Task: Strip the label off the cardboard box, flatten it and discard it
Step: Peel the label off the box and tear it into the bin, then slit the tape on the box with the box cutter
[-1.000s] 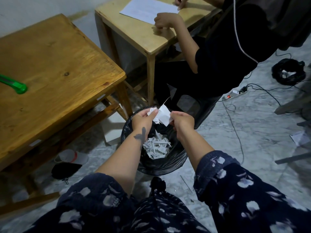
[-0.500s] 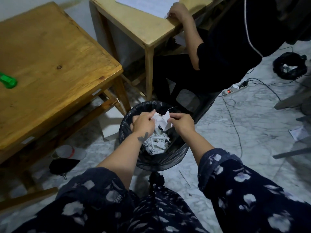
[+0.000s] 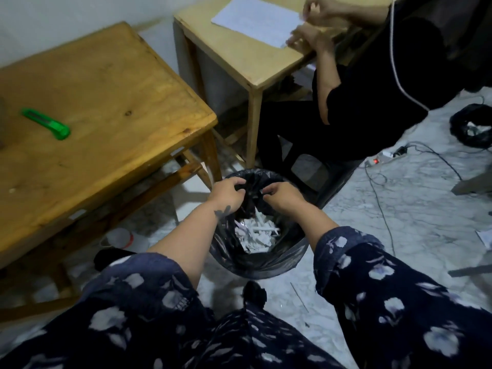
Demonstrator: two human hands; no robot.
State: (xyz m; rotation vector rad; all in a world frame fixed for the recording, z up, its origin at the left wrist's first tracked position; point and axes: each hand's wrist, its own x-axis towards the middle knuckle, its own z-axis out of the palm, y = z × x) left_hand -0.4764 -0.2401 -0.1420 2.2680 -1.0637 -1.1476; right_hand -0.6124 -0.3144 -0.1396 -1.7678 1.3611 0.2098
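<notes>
Both my hands hover over a black-lined bin [image 3: 266, 265] on the floor between my knees. Torn white label scraps [image 3: 257, 234] lie heaped inside it. My left hand [image 3: 226, 194] is at the bin's far-left rim, fingers loosely curled, with no paper visible in it. A hand's width to the right, my right hand [image 3: 282, 197] has its fingertips pinched, and a small sliver of white shows there. No cardboard box is in view.
A wooden table [image 3: 101, 107] with a green utility knife [image 3: 46, 123] stands at the left. Another person in black [image 3: 372, 97] sits behind the bin at a pale table [image 3: 255, 57], handling a paper sheet. Cables [image 3: 383, 209] and a power strip lie on the marble floor at right.
The large white label piece that both hands held above the bin is gone from them. The hands have sunk toward the bin's rim, and the view has swung left.
</notes>
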